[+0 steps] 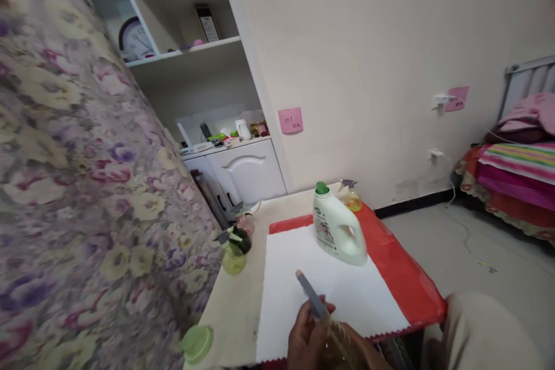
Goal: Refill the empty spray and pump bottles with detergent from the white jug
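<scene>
At the bottom edge, both my hands hold a clear spray bottle [333, 340] of yellowish liquid. Its grey trigger head [310, 292] points up and to the left over a white sheet [303, 254]. My left hand [304, 340] is closed round the bottle's neck. My right hand [366, 354] lies against the bottle's lower body, and its fingers are partly cut off by the frame edge. Beyond my hands, a white detergent jug [339, 232] with a green cap stands upright on the white sheet.
A red sheet [403, 272] lies under the white one on a pale table [234, 306]. On the table are a small yellow spray bottle [352, 197], a yellow-green spray bottle [232, 252], a pinkish bottle [246, 223] and a green lid [197, 344]. Floral fabric [78, 185] fills the left, and a bed [515, 179] stands at the right.
</scene>
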{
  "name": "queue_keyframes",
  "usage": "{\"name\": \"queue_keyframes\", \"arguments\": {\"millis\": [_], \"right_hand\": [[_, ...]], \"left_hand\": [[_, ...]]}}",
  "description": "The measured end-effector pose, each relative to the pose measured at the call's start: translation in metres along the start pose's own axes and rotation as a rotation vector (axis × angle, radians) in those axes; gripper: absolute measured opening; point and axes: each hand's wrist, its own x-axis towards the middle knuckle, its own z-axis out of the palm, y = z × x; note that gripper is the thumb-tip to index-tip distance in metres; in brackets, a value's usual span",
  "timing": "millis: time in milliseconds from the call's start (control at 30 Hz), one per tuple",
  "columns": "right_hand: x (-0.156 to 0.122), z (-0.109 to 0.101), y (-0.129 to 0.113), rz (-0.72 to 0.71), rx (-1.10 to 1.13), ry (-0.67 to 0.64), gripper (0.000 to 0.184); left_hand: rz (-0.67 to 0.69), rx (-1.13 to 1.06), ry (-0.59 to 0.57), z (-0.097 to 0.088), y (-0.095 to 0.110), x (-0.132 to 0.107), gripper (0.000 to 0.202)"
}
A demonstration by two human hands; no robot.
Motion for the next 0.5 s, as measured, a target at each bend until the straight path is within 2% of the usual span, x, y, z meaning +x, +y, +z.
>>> {"name": "queue_keyframes", "arguments": {"millis": [100,167,233,333,433,500], "right_hand": [[0.001,0.001,0.000,0.011,0.061,-0.054,0.060],[0.002,0.000,0.000,0.014,0.091,-0.084,0.057],[0.003,-0.002,0.002,0.020,0.090,-0.091,0.054],[0.002,-0.009,0.008,0.007,0.089,-0.093,0.057],[0.001,-0.013,0.011,-0.030,0.120,-0.137,0.072],[0.001,-0.012,0.010,-0.040,0.155,-0.160,0.081]], "left_hand": [[0.021,-0.073,-0.104,-0.001,0.004,-0.005,0.052],[0.016,-0.184,-0.192,0.000,0.004,-0.006,0.049],[0.010,-0.247,-0.217,0.001,0.003,-0.006,0.044],[0.003,-0.239,-0.111,0.005,-0.001,-0.002,0.038],[-0.009,-0.163,0.016,0.009,-0.001,0.001,0.034],[-0.015,-0.081,0.049,0.011,0.000,0.001,0.034]]}}
